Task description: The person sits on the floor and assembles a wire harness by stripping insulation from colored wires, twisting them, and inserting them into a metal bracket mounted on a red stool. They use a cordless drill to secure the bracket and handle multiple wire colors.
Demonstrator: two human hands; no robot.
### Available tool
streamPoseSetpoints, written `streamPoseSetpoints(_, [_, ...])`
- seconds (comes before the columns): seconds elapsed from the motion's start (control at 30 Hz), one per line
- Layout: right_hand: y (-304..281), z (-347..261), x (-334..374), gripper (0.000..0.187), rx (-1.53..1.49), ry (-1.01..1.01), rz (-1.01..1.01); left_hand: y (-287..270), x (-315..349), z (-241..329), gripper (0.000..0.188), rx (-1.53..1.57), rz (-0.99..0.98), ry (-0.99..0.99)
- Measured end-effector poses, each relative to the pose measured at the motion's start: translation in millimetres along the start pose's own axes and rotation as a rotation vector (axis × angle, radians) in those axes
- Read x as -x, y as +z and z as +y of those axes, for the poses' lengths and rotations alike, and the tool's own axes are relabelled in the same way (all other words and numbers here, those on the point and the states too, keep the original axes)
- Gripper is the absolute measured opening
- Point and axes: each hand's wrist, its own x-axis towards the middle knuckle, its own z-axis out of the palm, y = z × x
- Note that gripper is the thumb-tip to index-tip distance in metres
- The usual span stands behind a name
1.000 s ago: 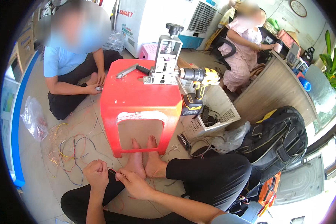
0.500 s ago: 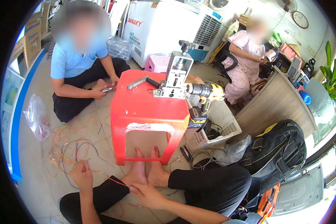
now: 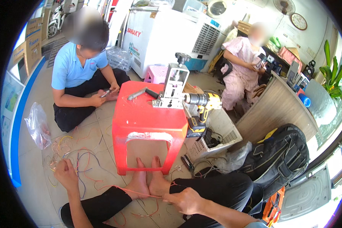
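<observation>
Trailing leftward, the thin orange-red wire (image 3: 140, 194) is clamped in right fingers (image 3: 171, 198), left fingers (image 3: 61, 170) curled together.

- Right hand (image 3: 187, 200) pinches a red wire (image 3: 140, 193) that stretches leftward past the bare feet (image 3: 155, 186).
- Left hand (image 3: 65, 174) is over the wire tangle (image 3: 81, 161); its grip is too small to make out.
- Red stool (image 3: 148, 117) bears a metal jig (image 3: 174, 85), the drill (image 3: 203, 100) at its side.
- White crate (image 3: 233, 137) and backpack (image 3: 279, 152) sit right.
- Blue-shirted person (image 3: 70, 70) sits cross-legged, left.
</observation>
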Motion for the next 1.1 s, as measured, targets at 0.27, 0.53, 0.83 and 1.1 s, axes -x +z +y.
streamPoseSetpoints(0.27, [-29,36,62,0.01,0.192,0.219,0.302,3,-92,-51,0.022,-0.271,0.232,0.011])
streamPoseSetpoints(0.53, [-55,69,89,0.023,0.304,0.095,0.361,9,-143,-23,0.031,-0.099,0.265,-0.16])
streamPoseSetpoints(0.83, [-77,107,112,0.008,0.362,0.466,0.339,8,-152,-74,0.03,-0.26,0.231,-0.206])
streamPoseSetpoints(1.1, [-112,149,140,0.01,0.449,0.582,0.339,17,-154,-94,0.032,-0.307,0.178,-0.271])
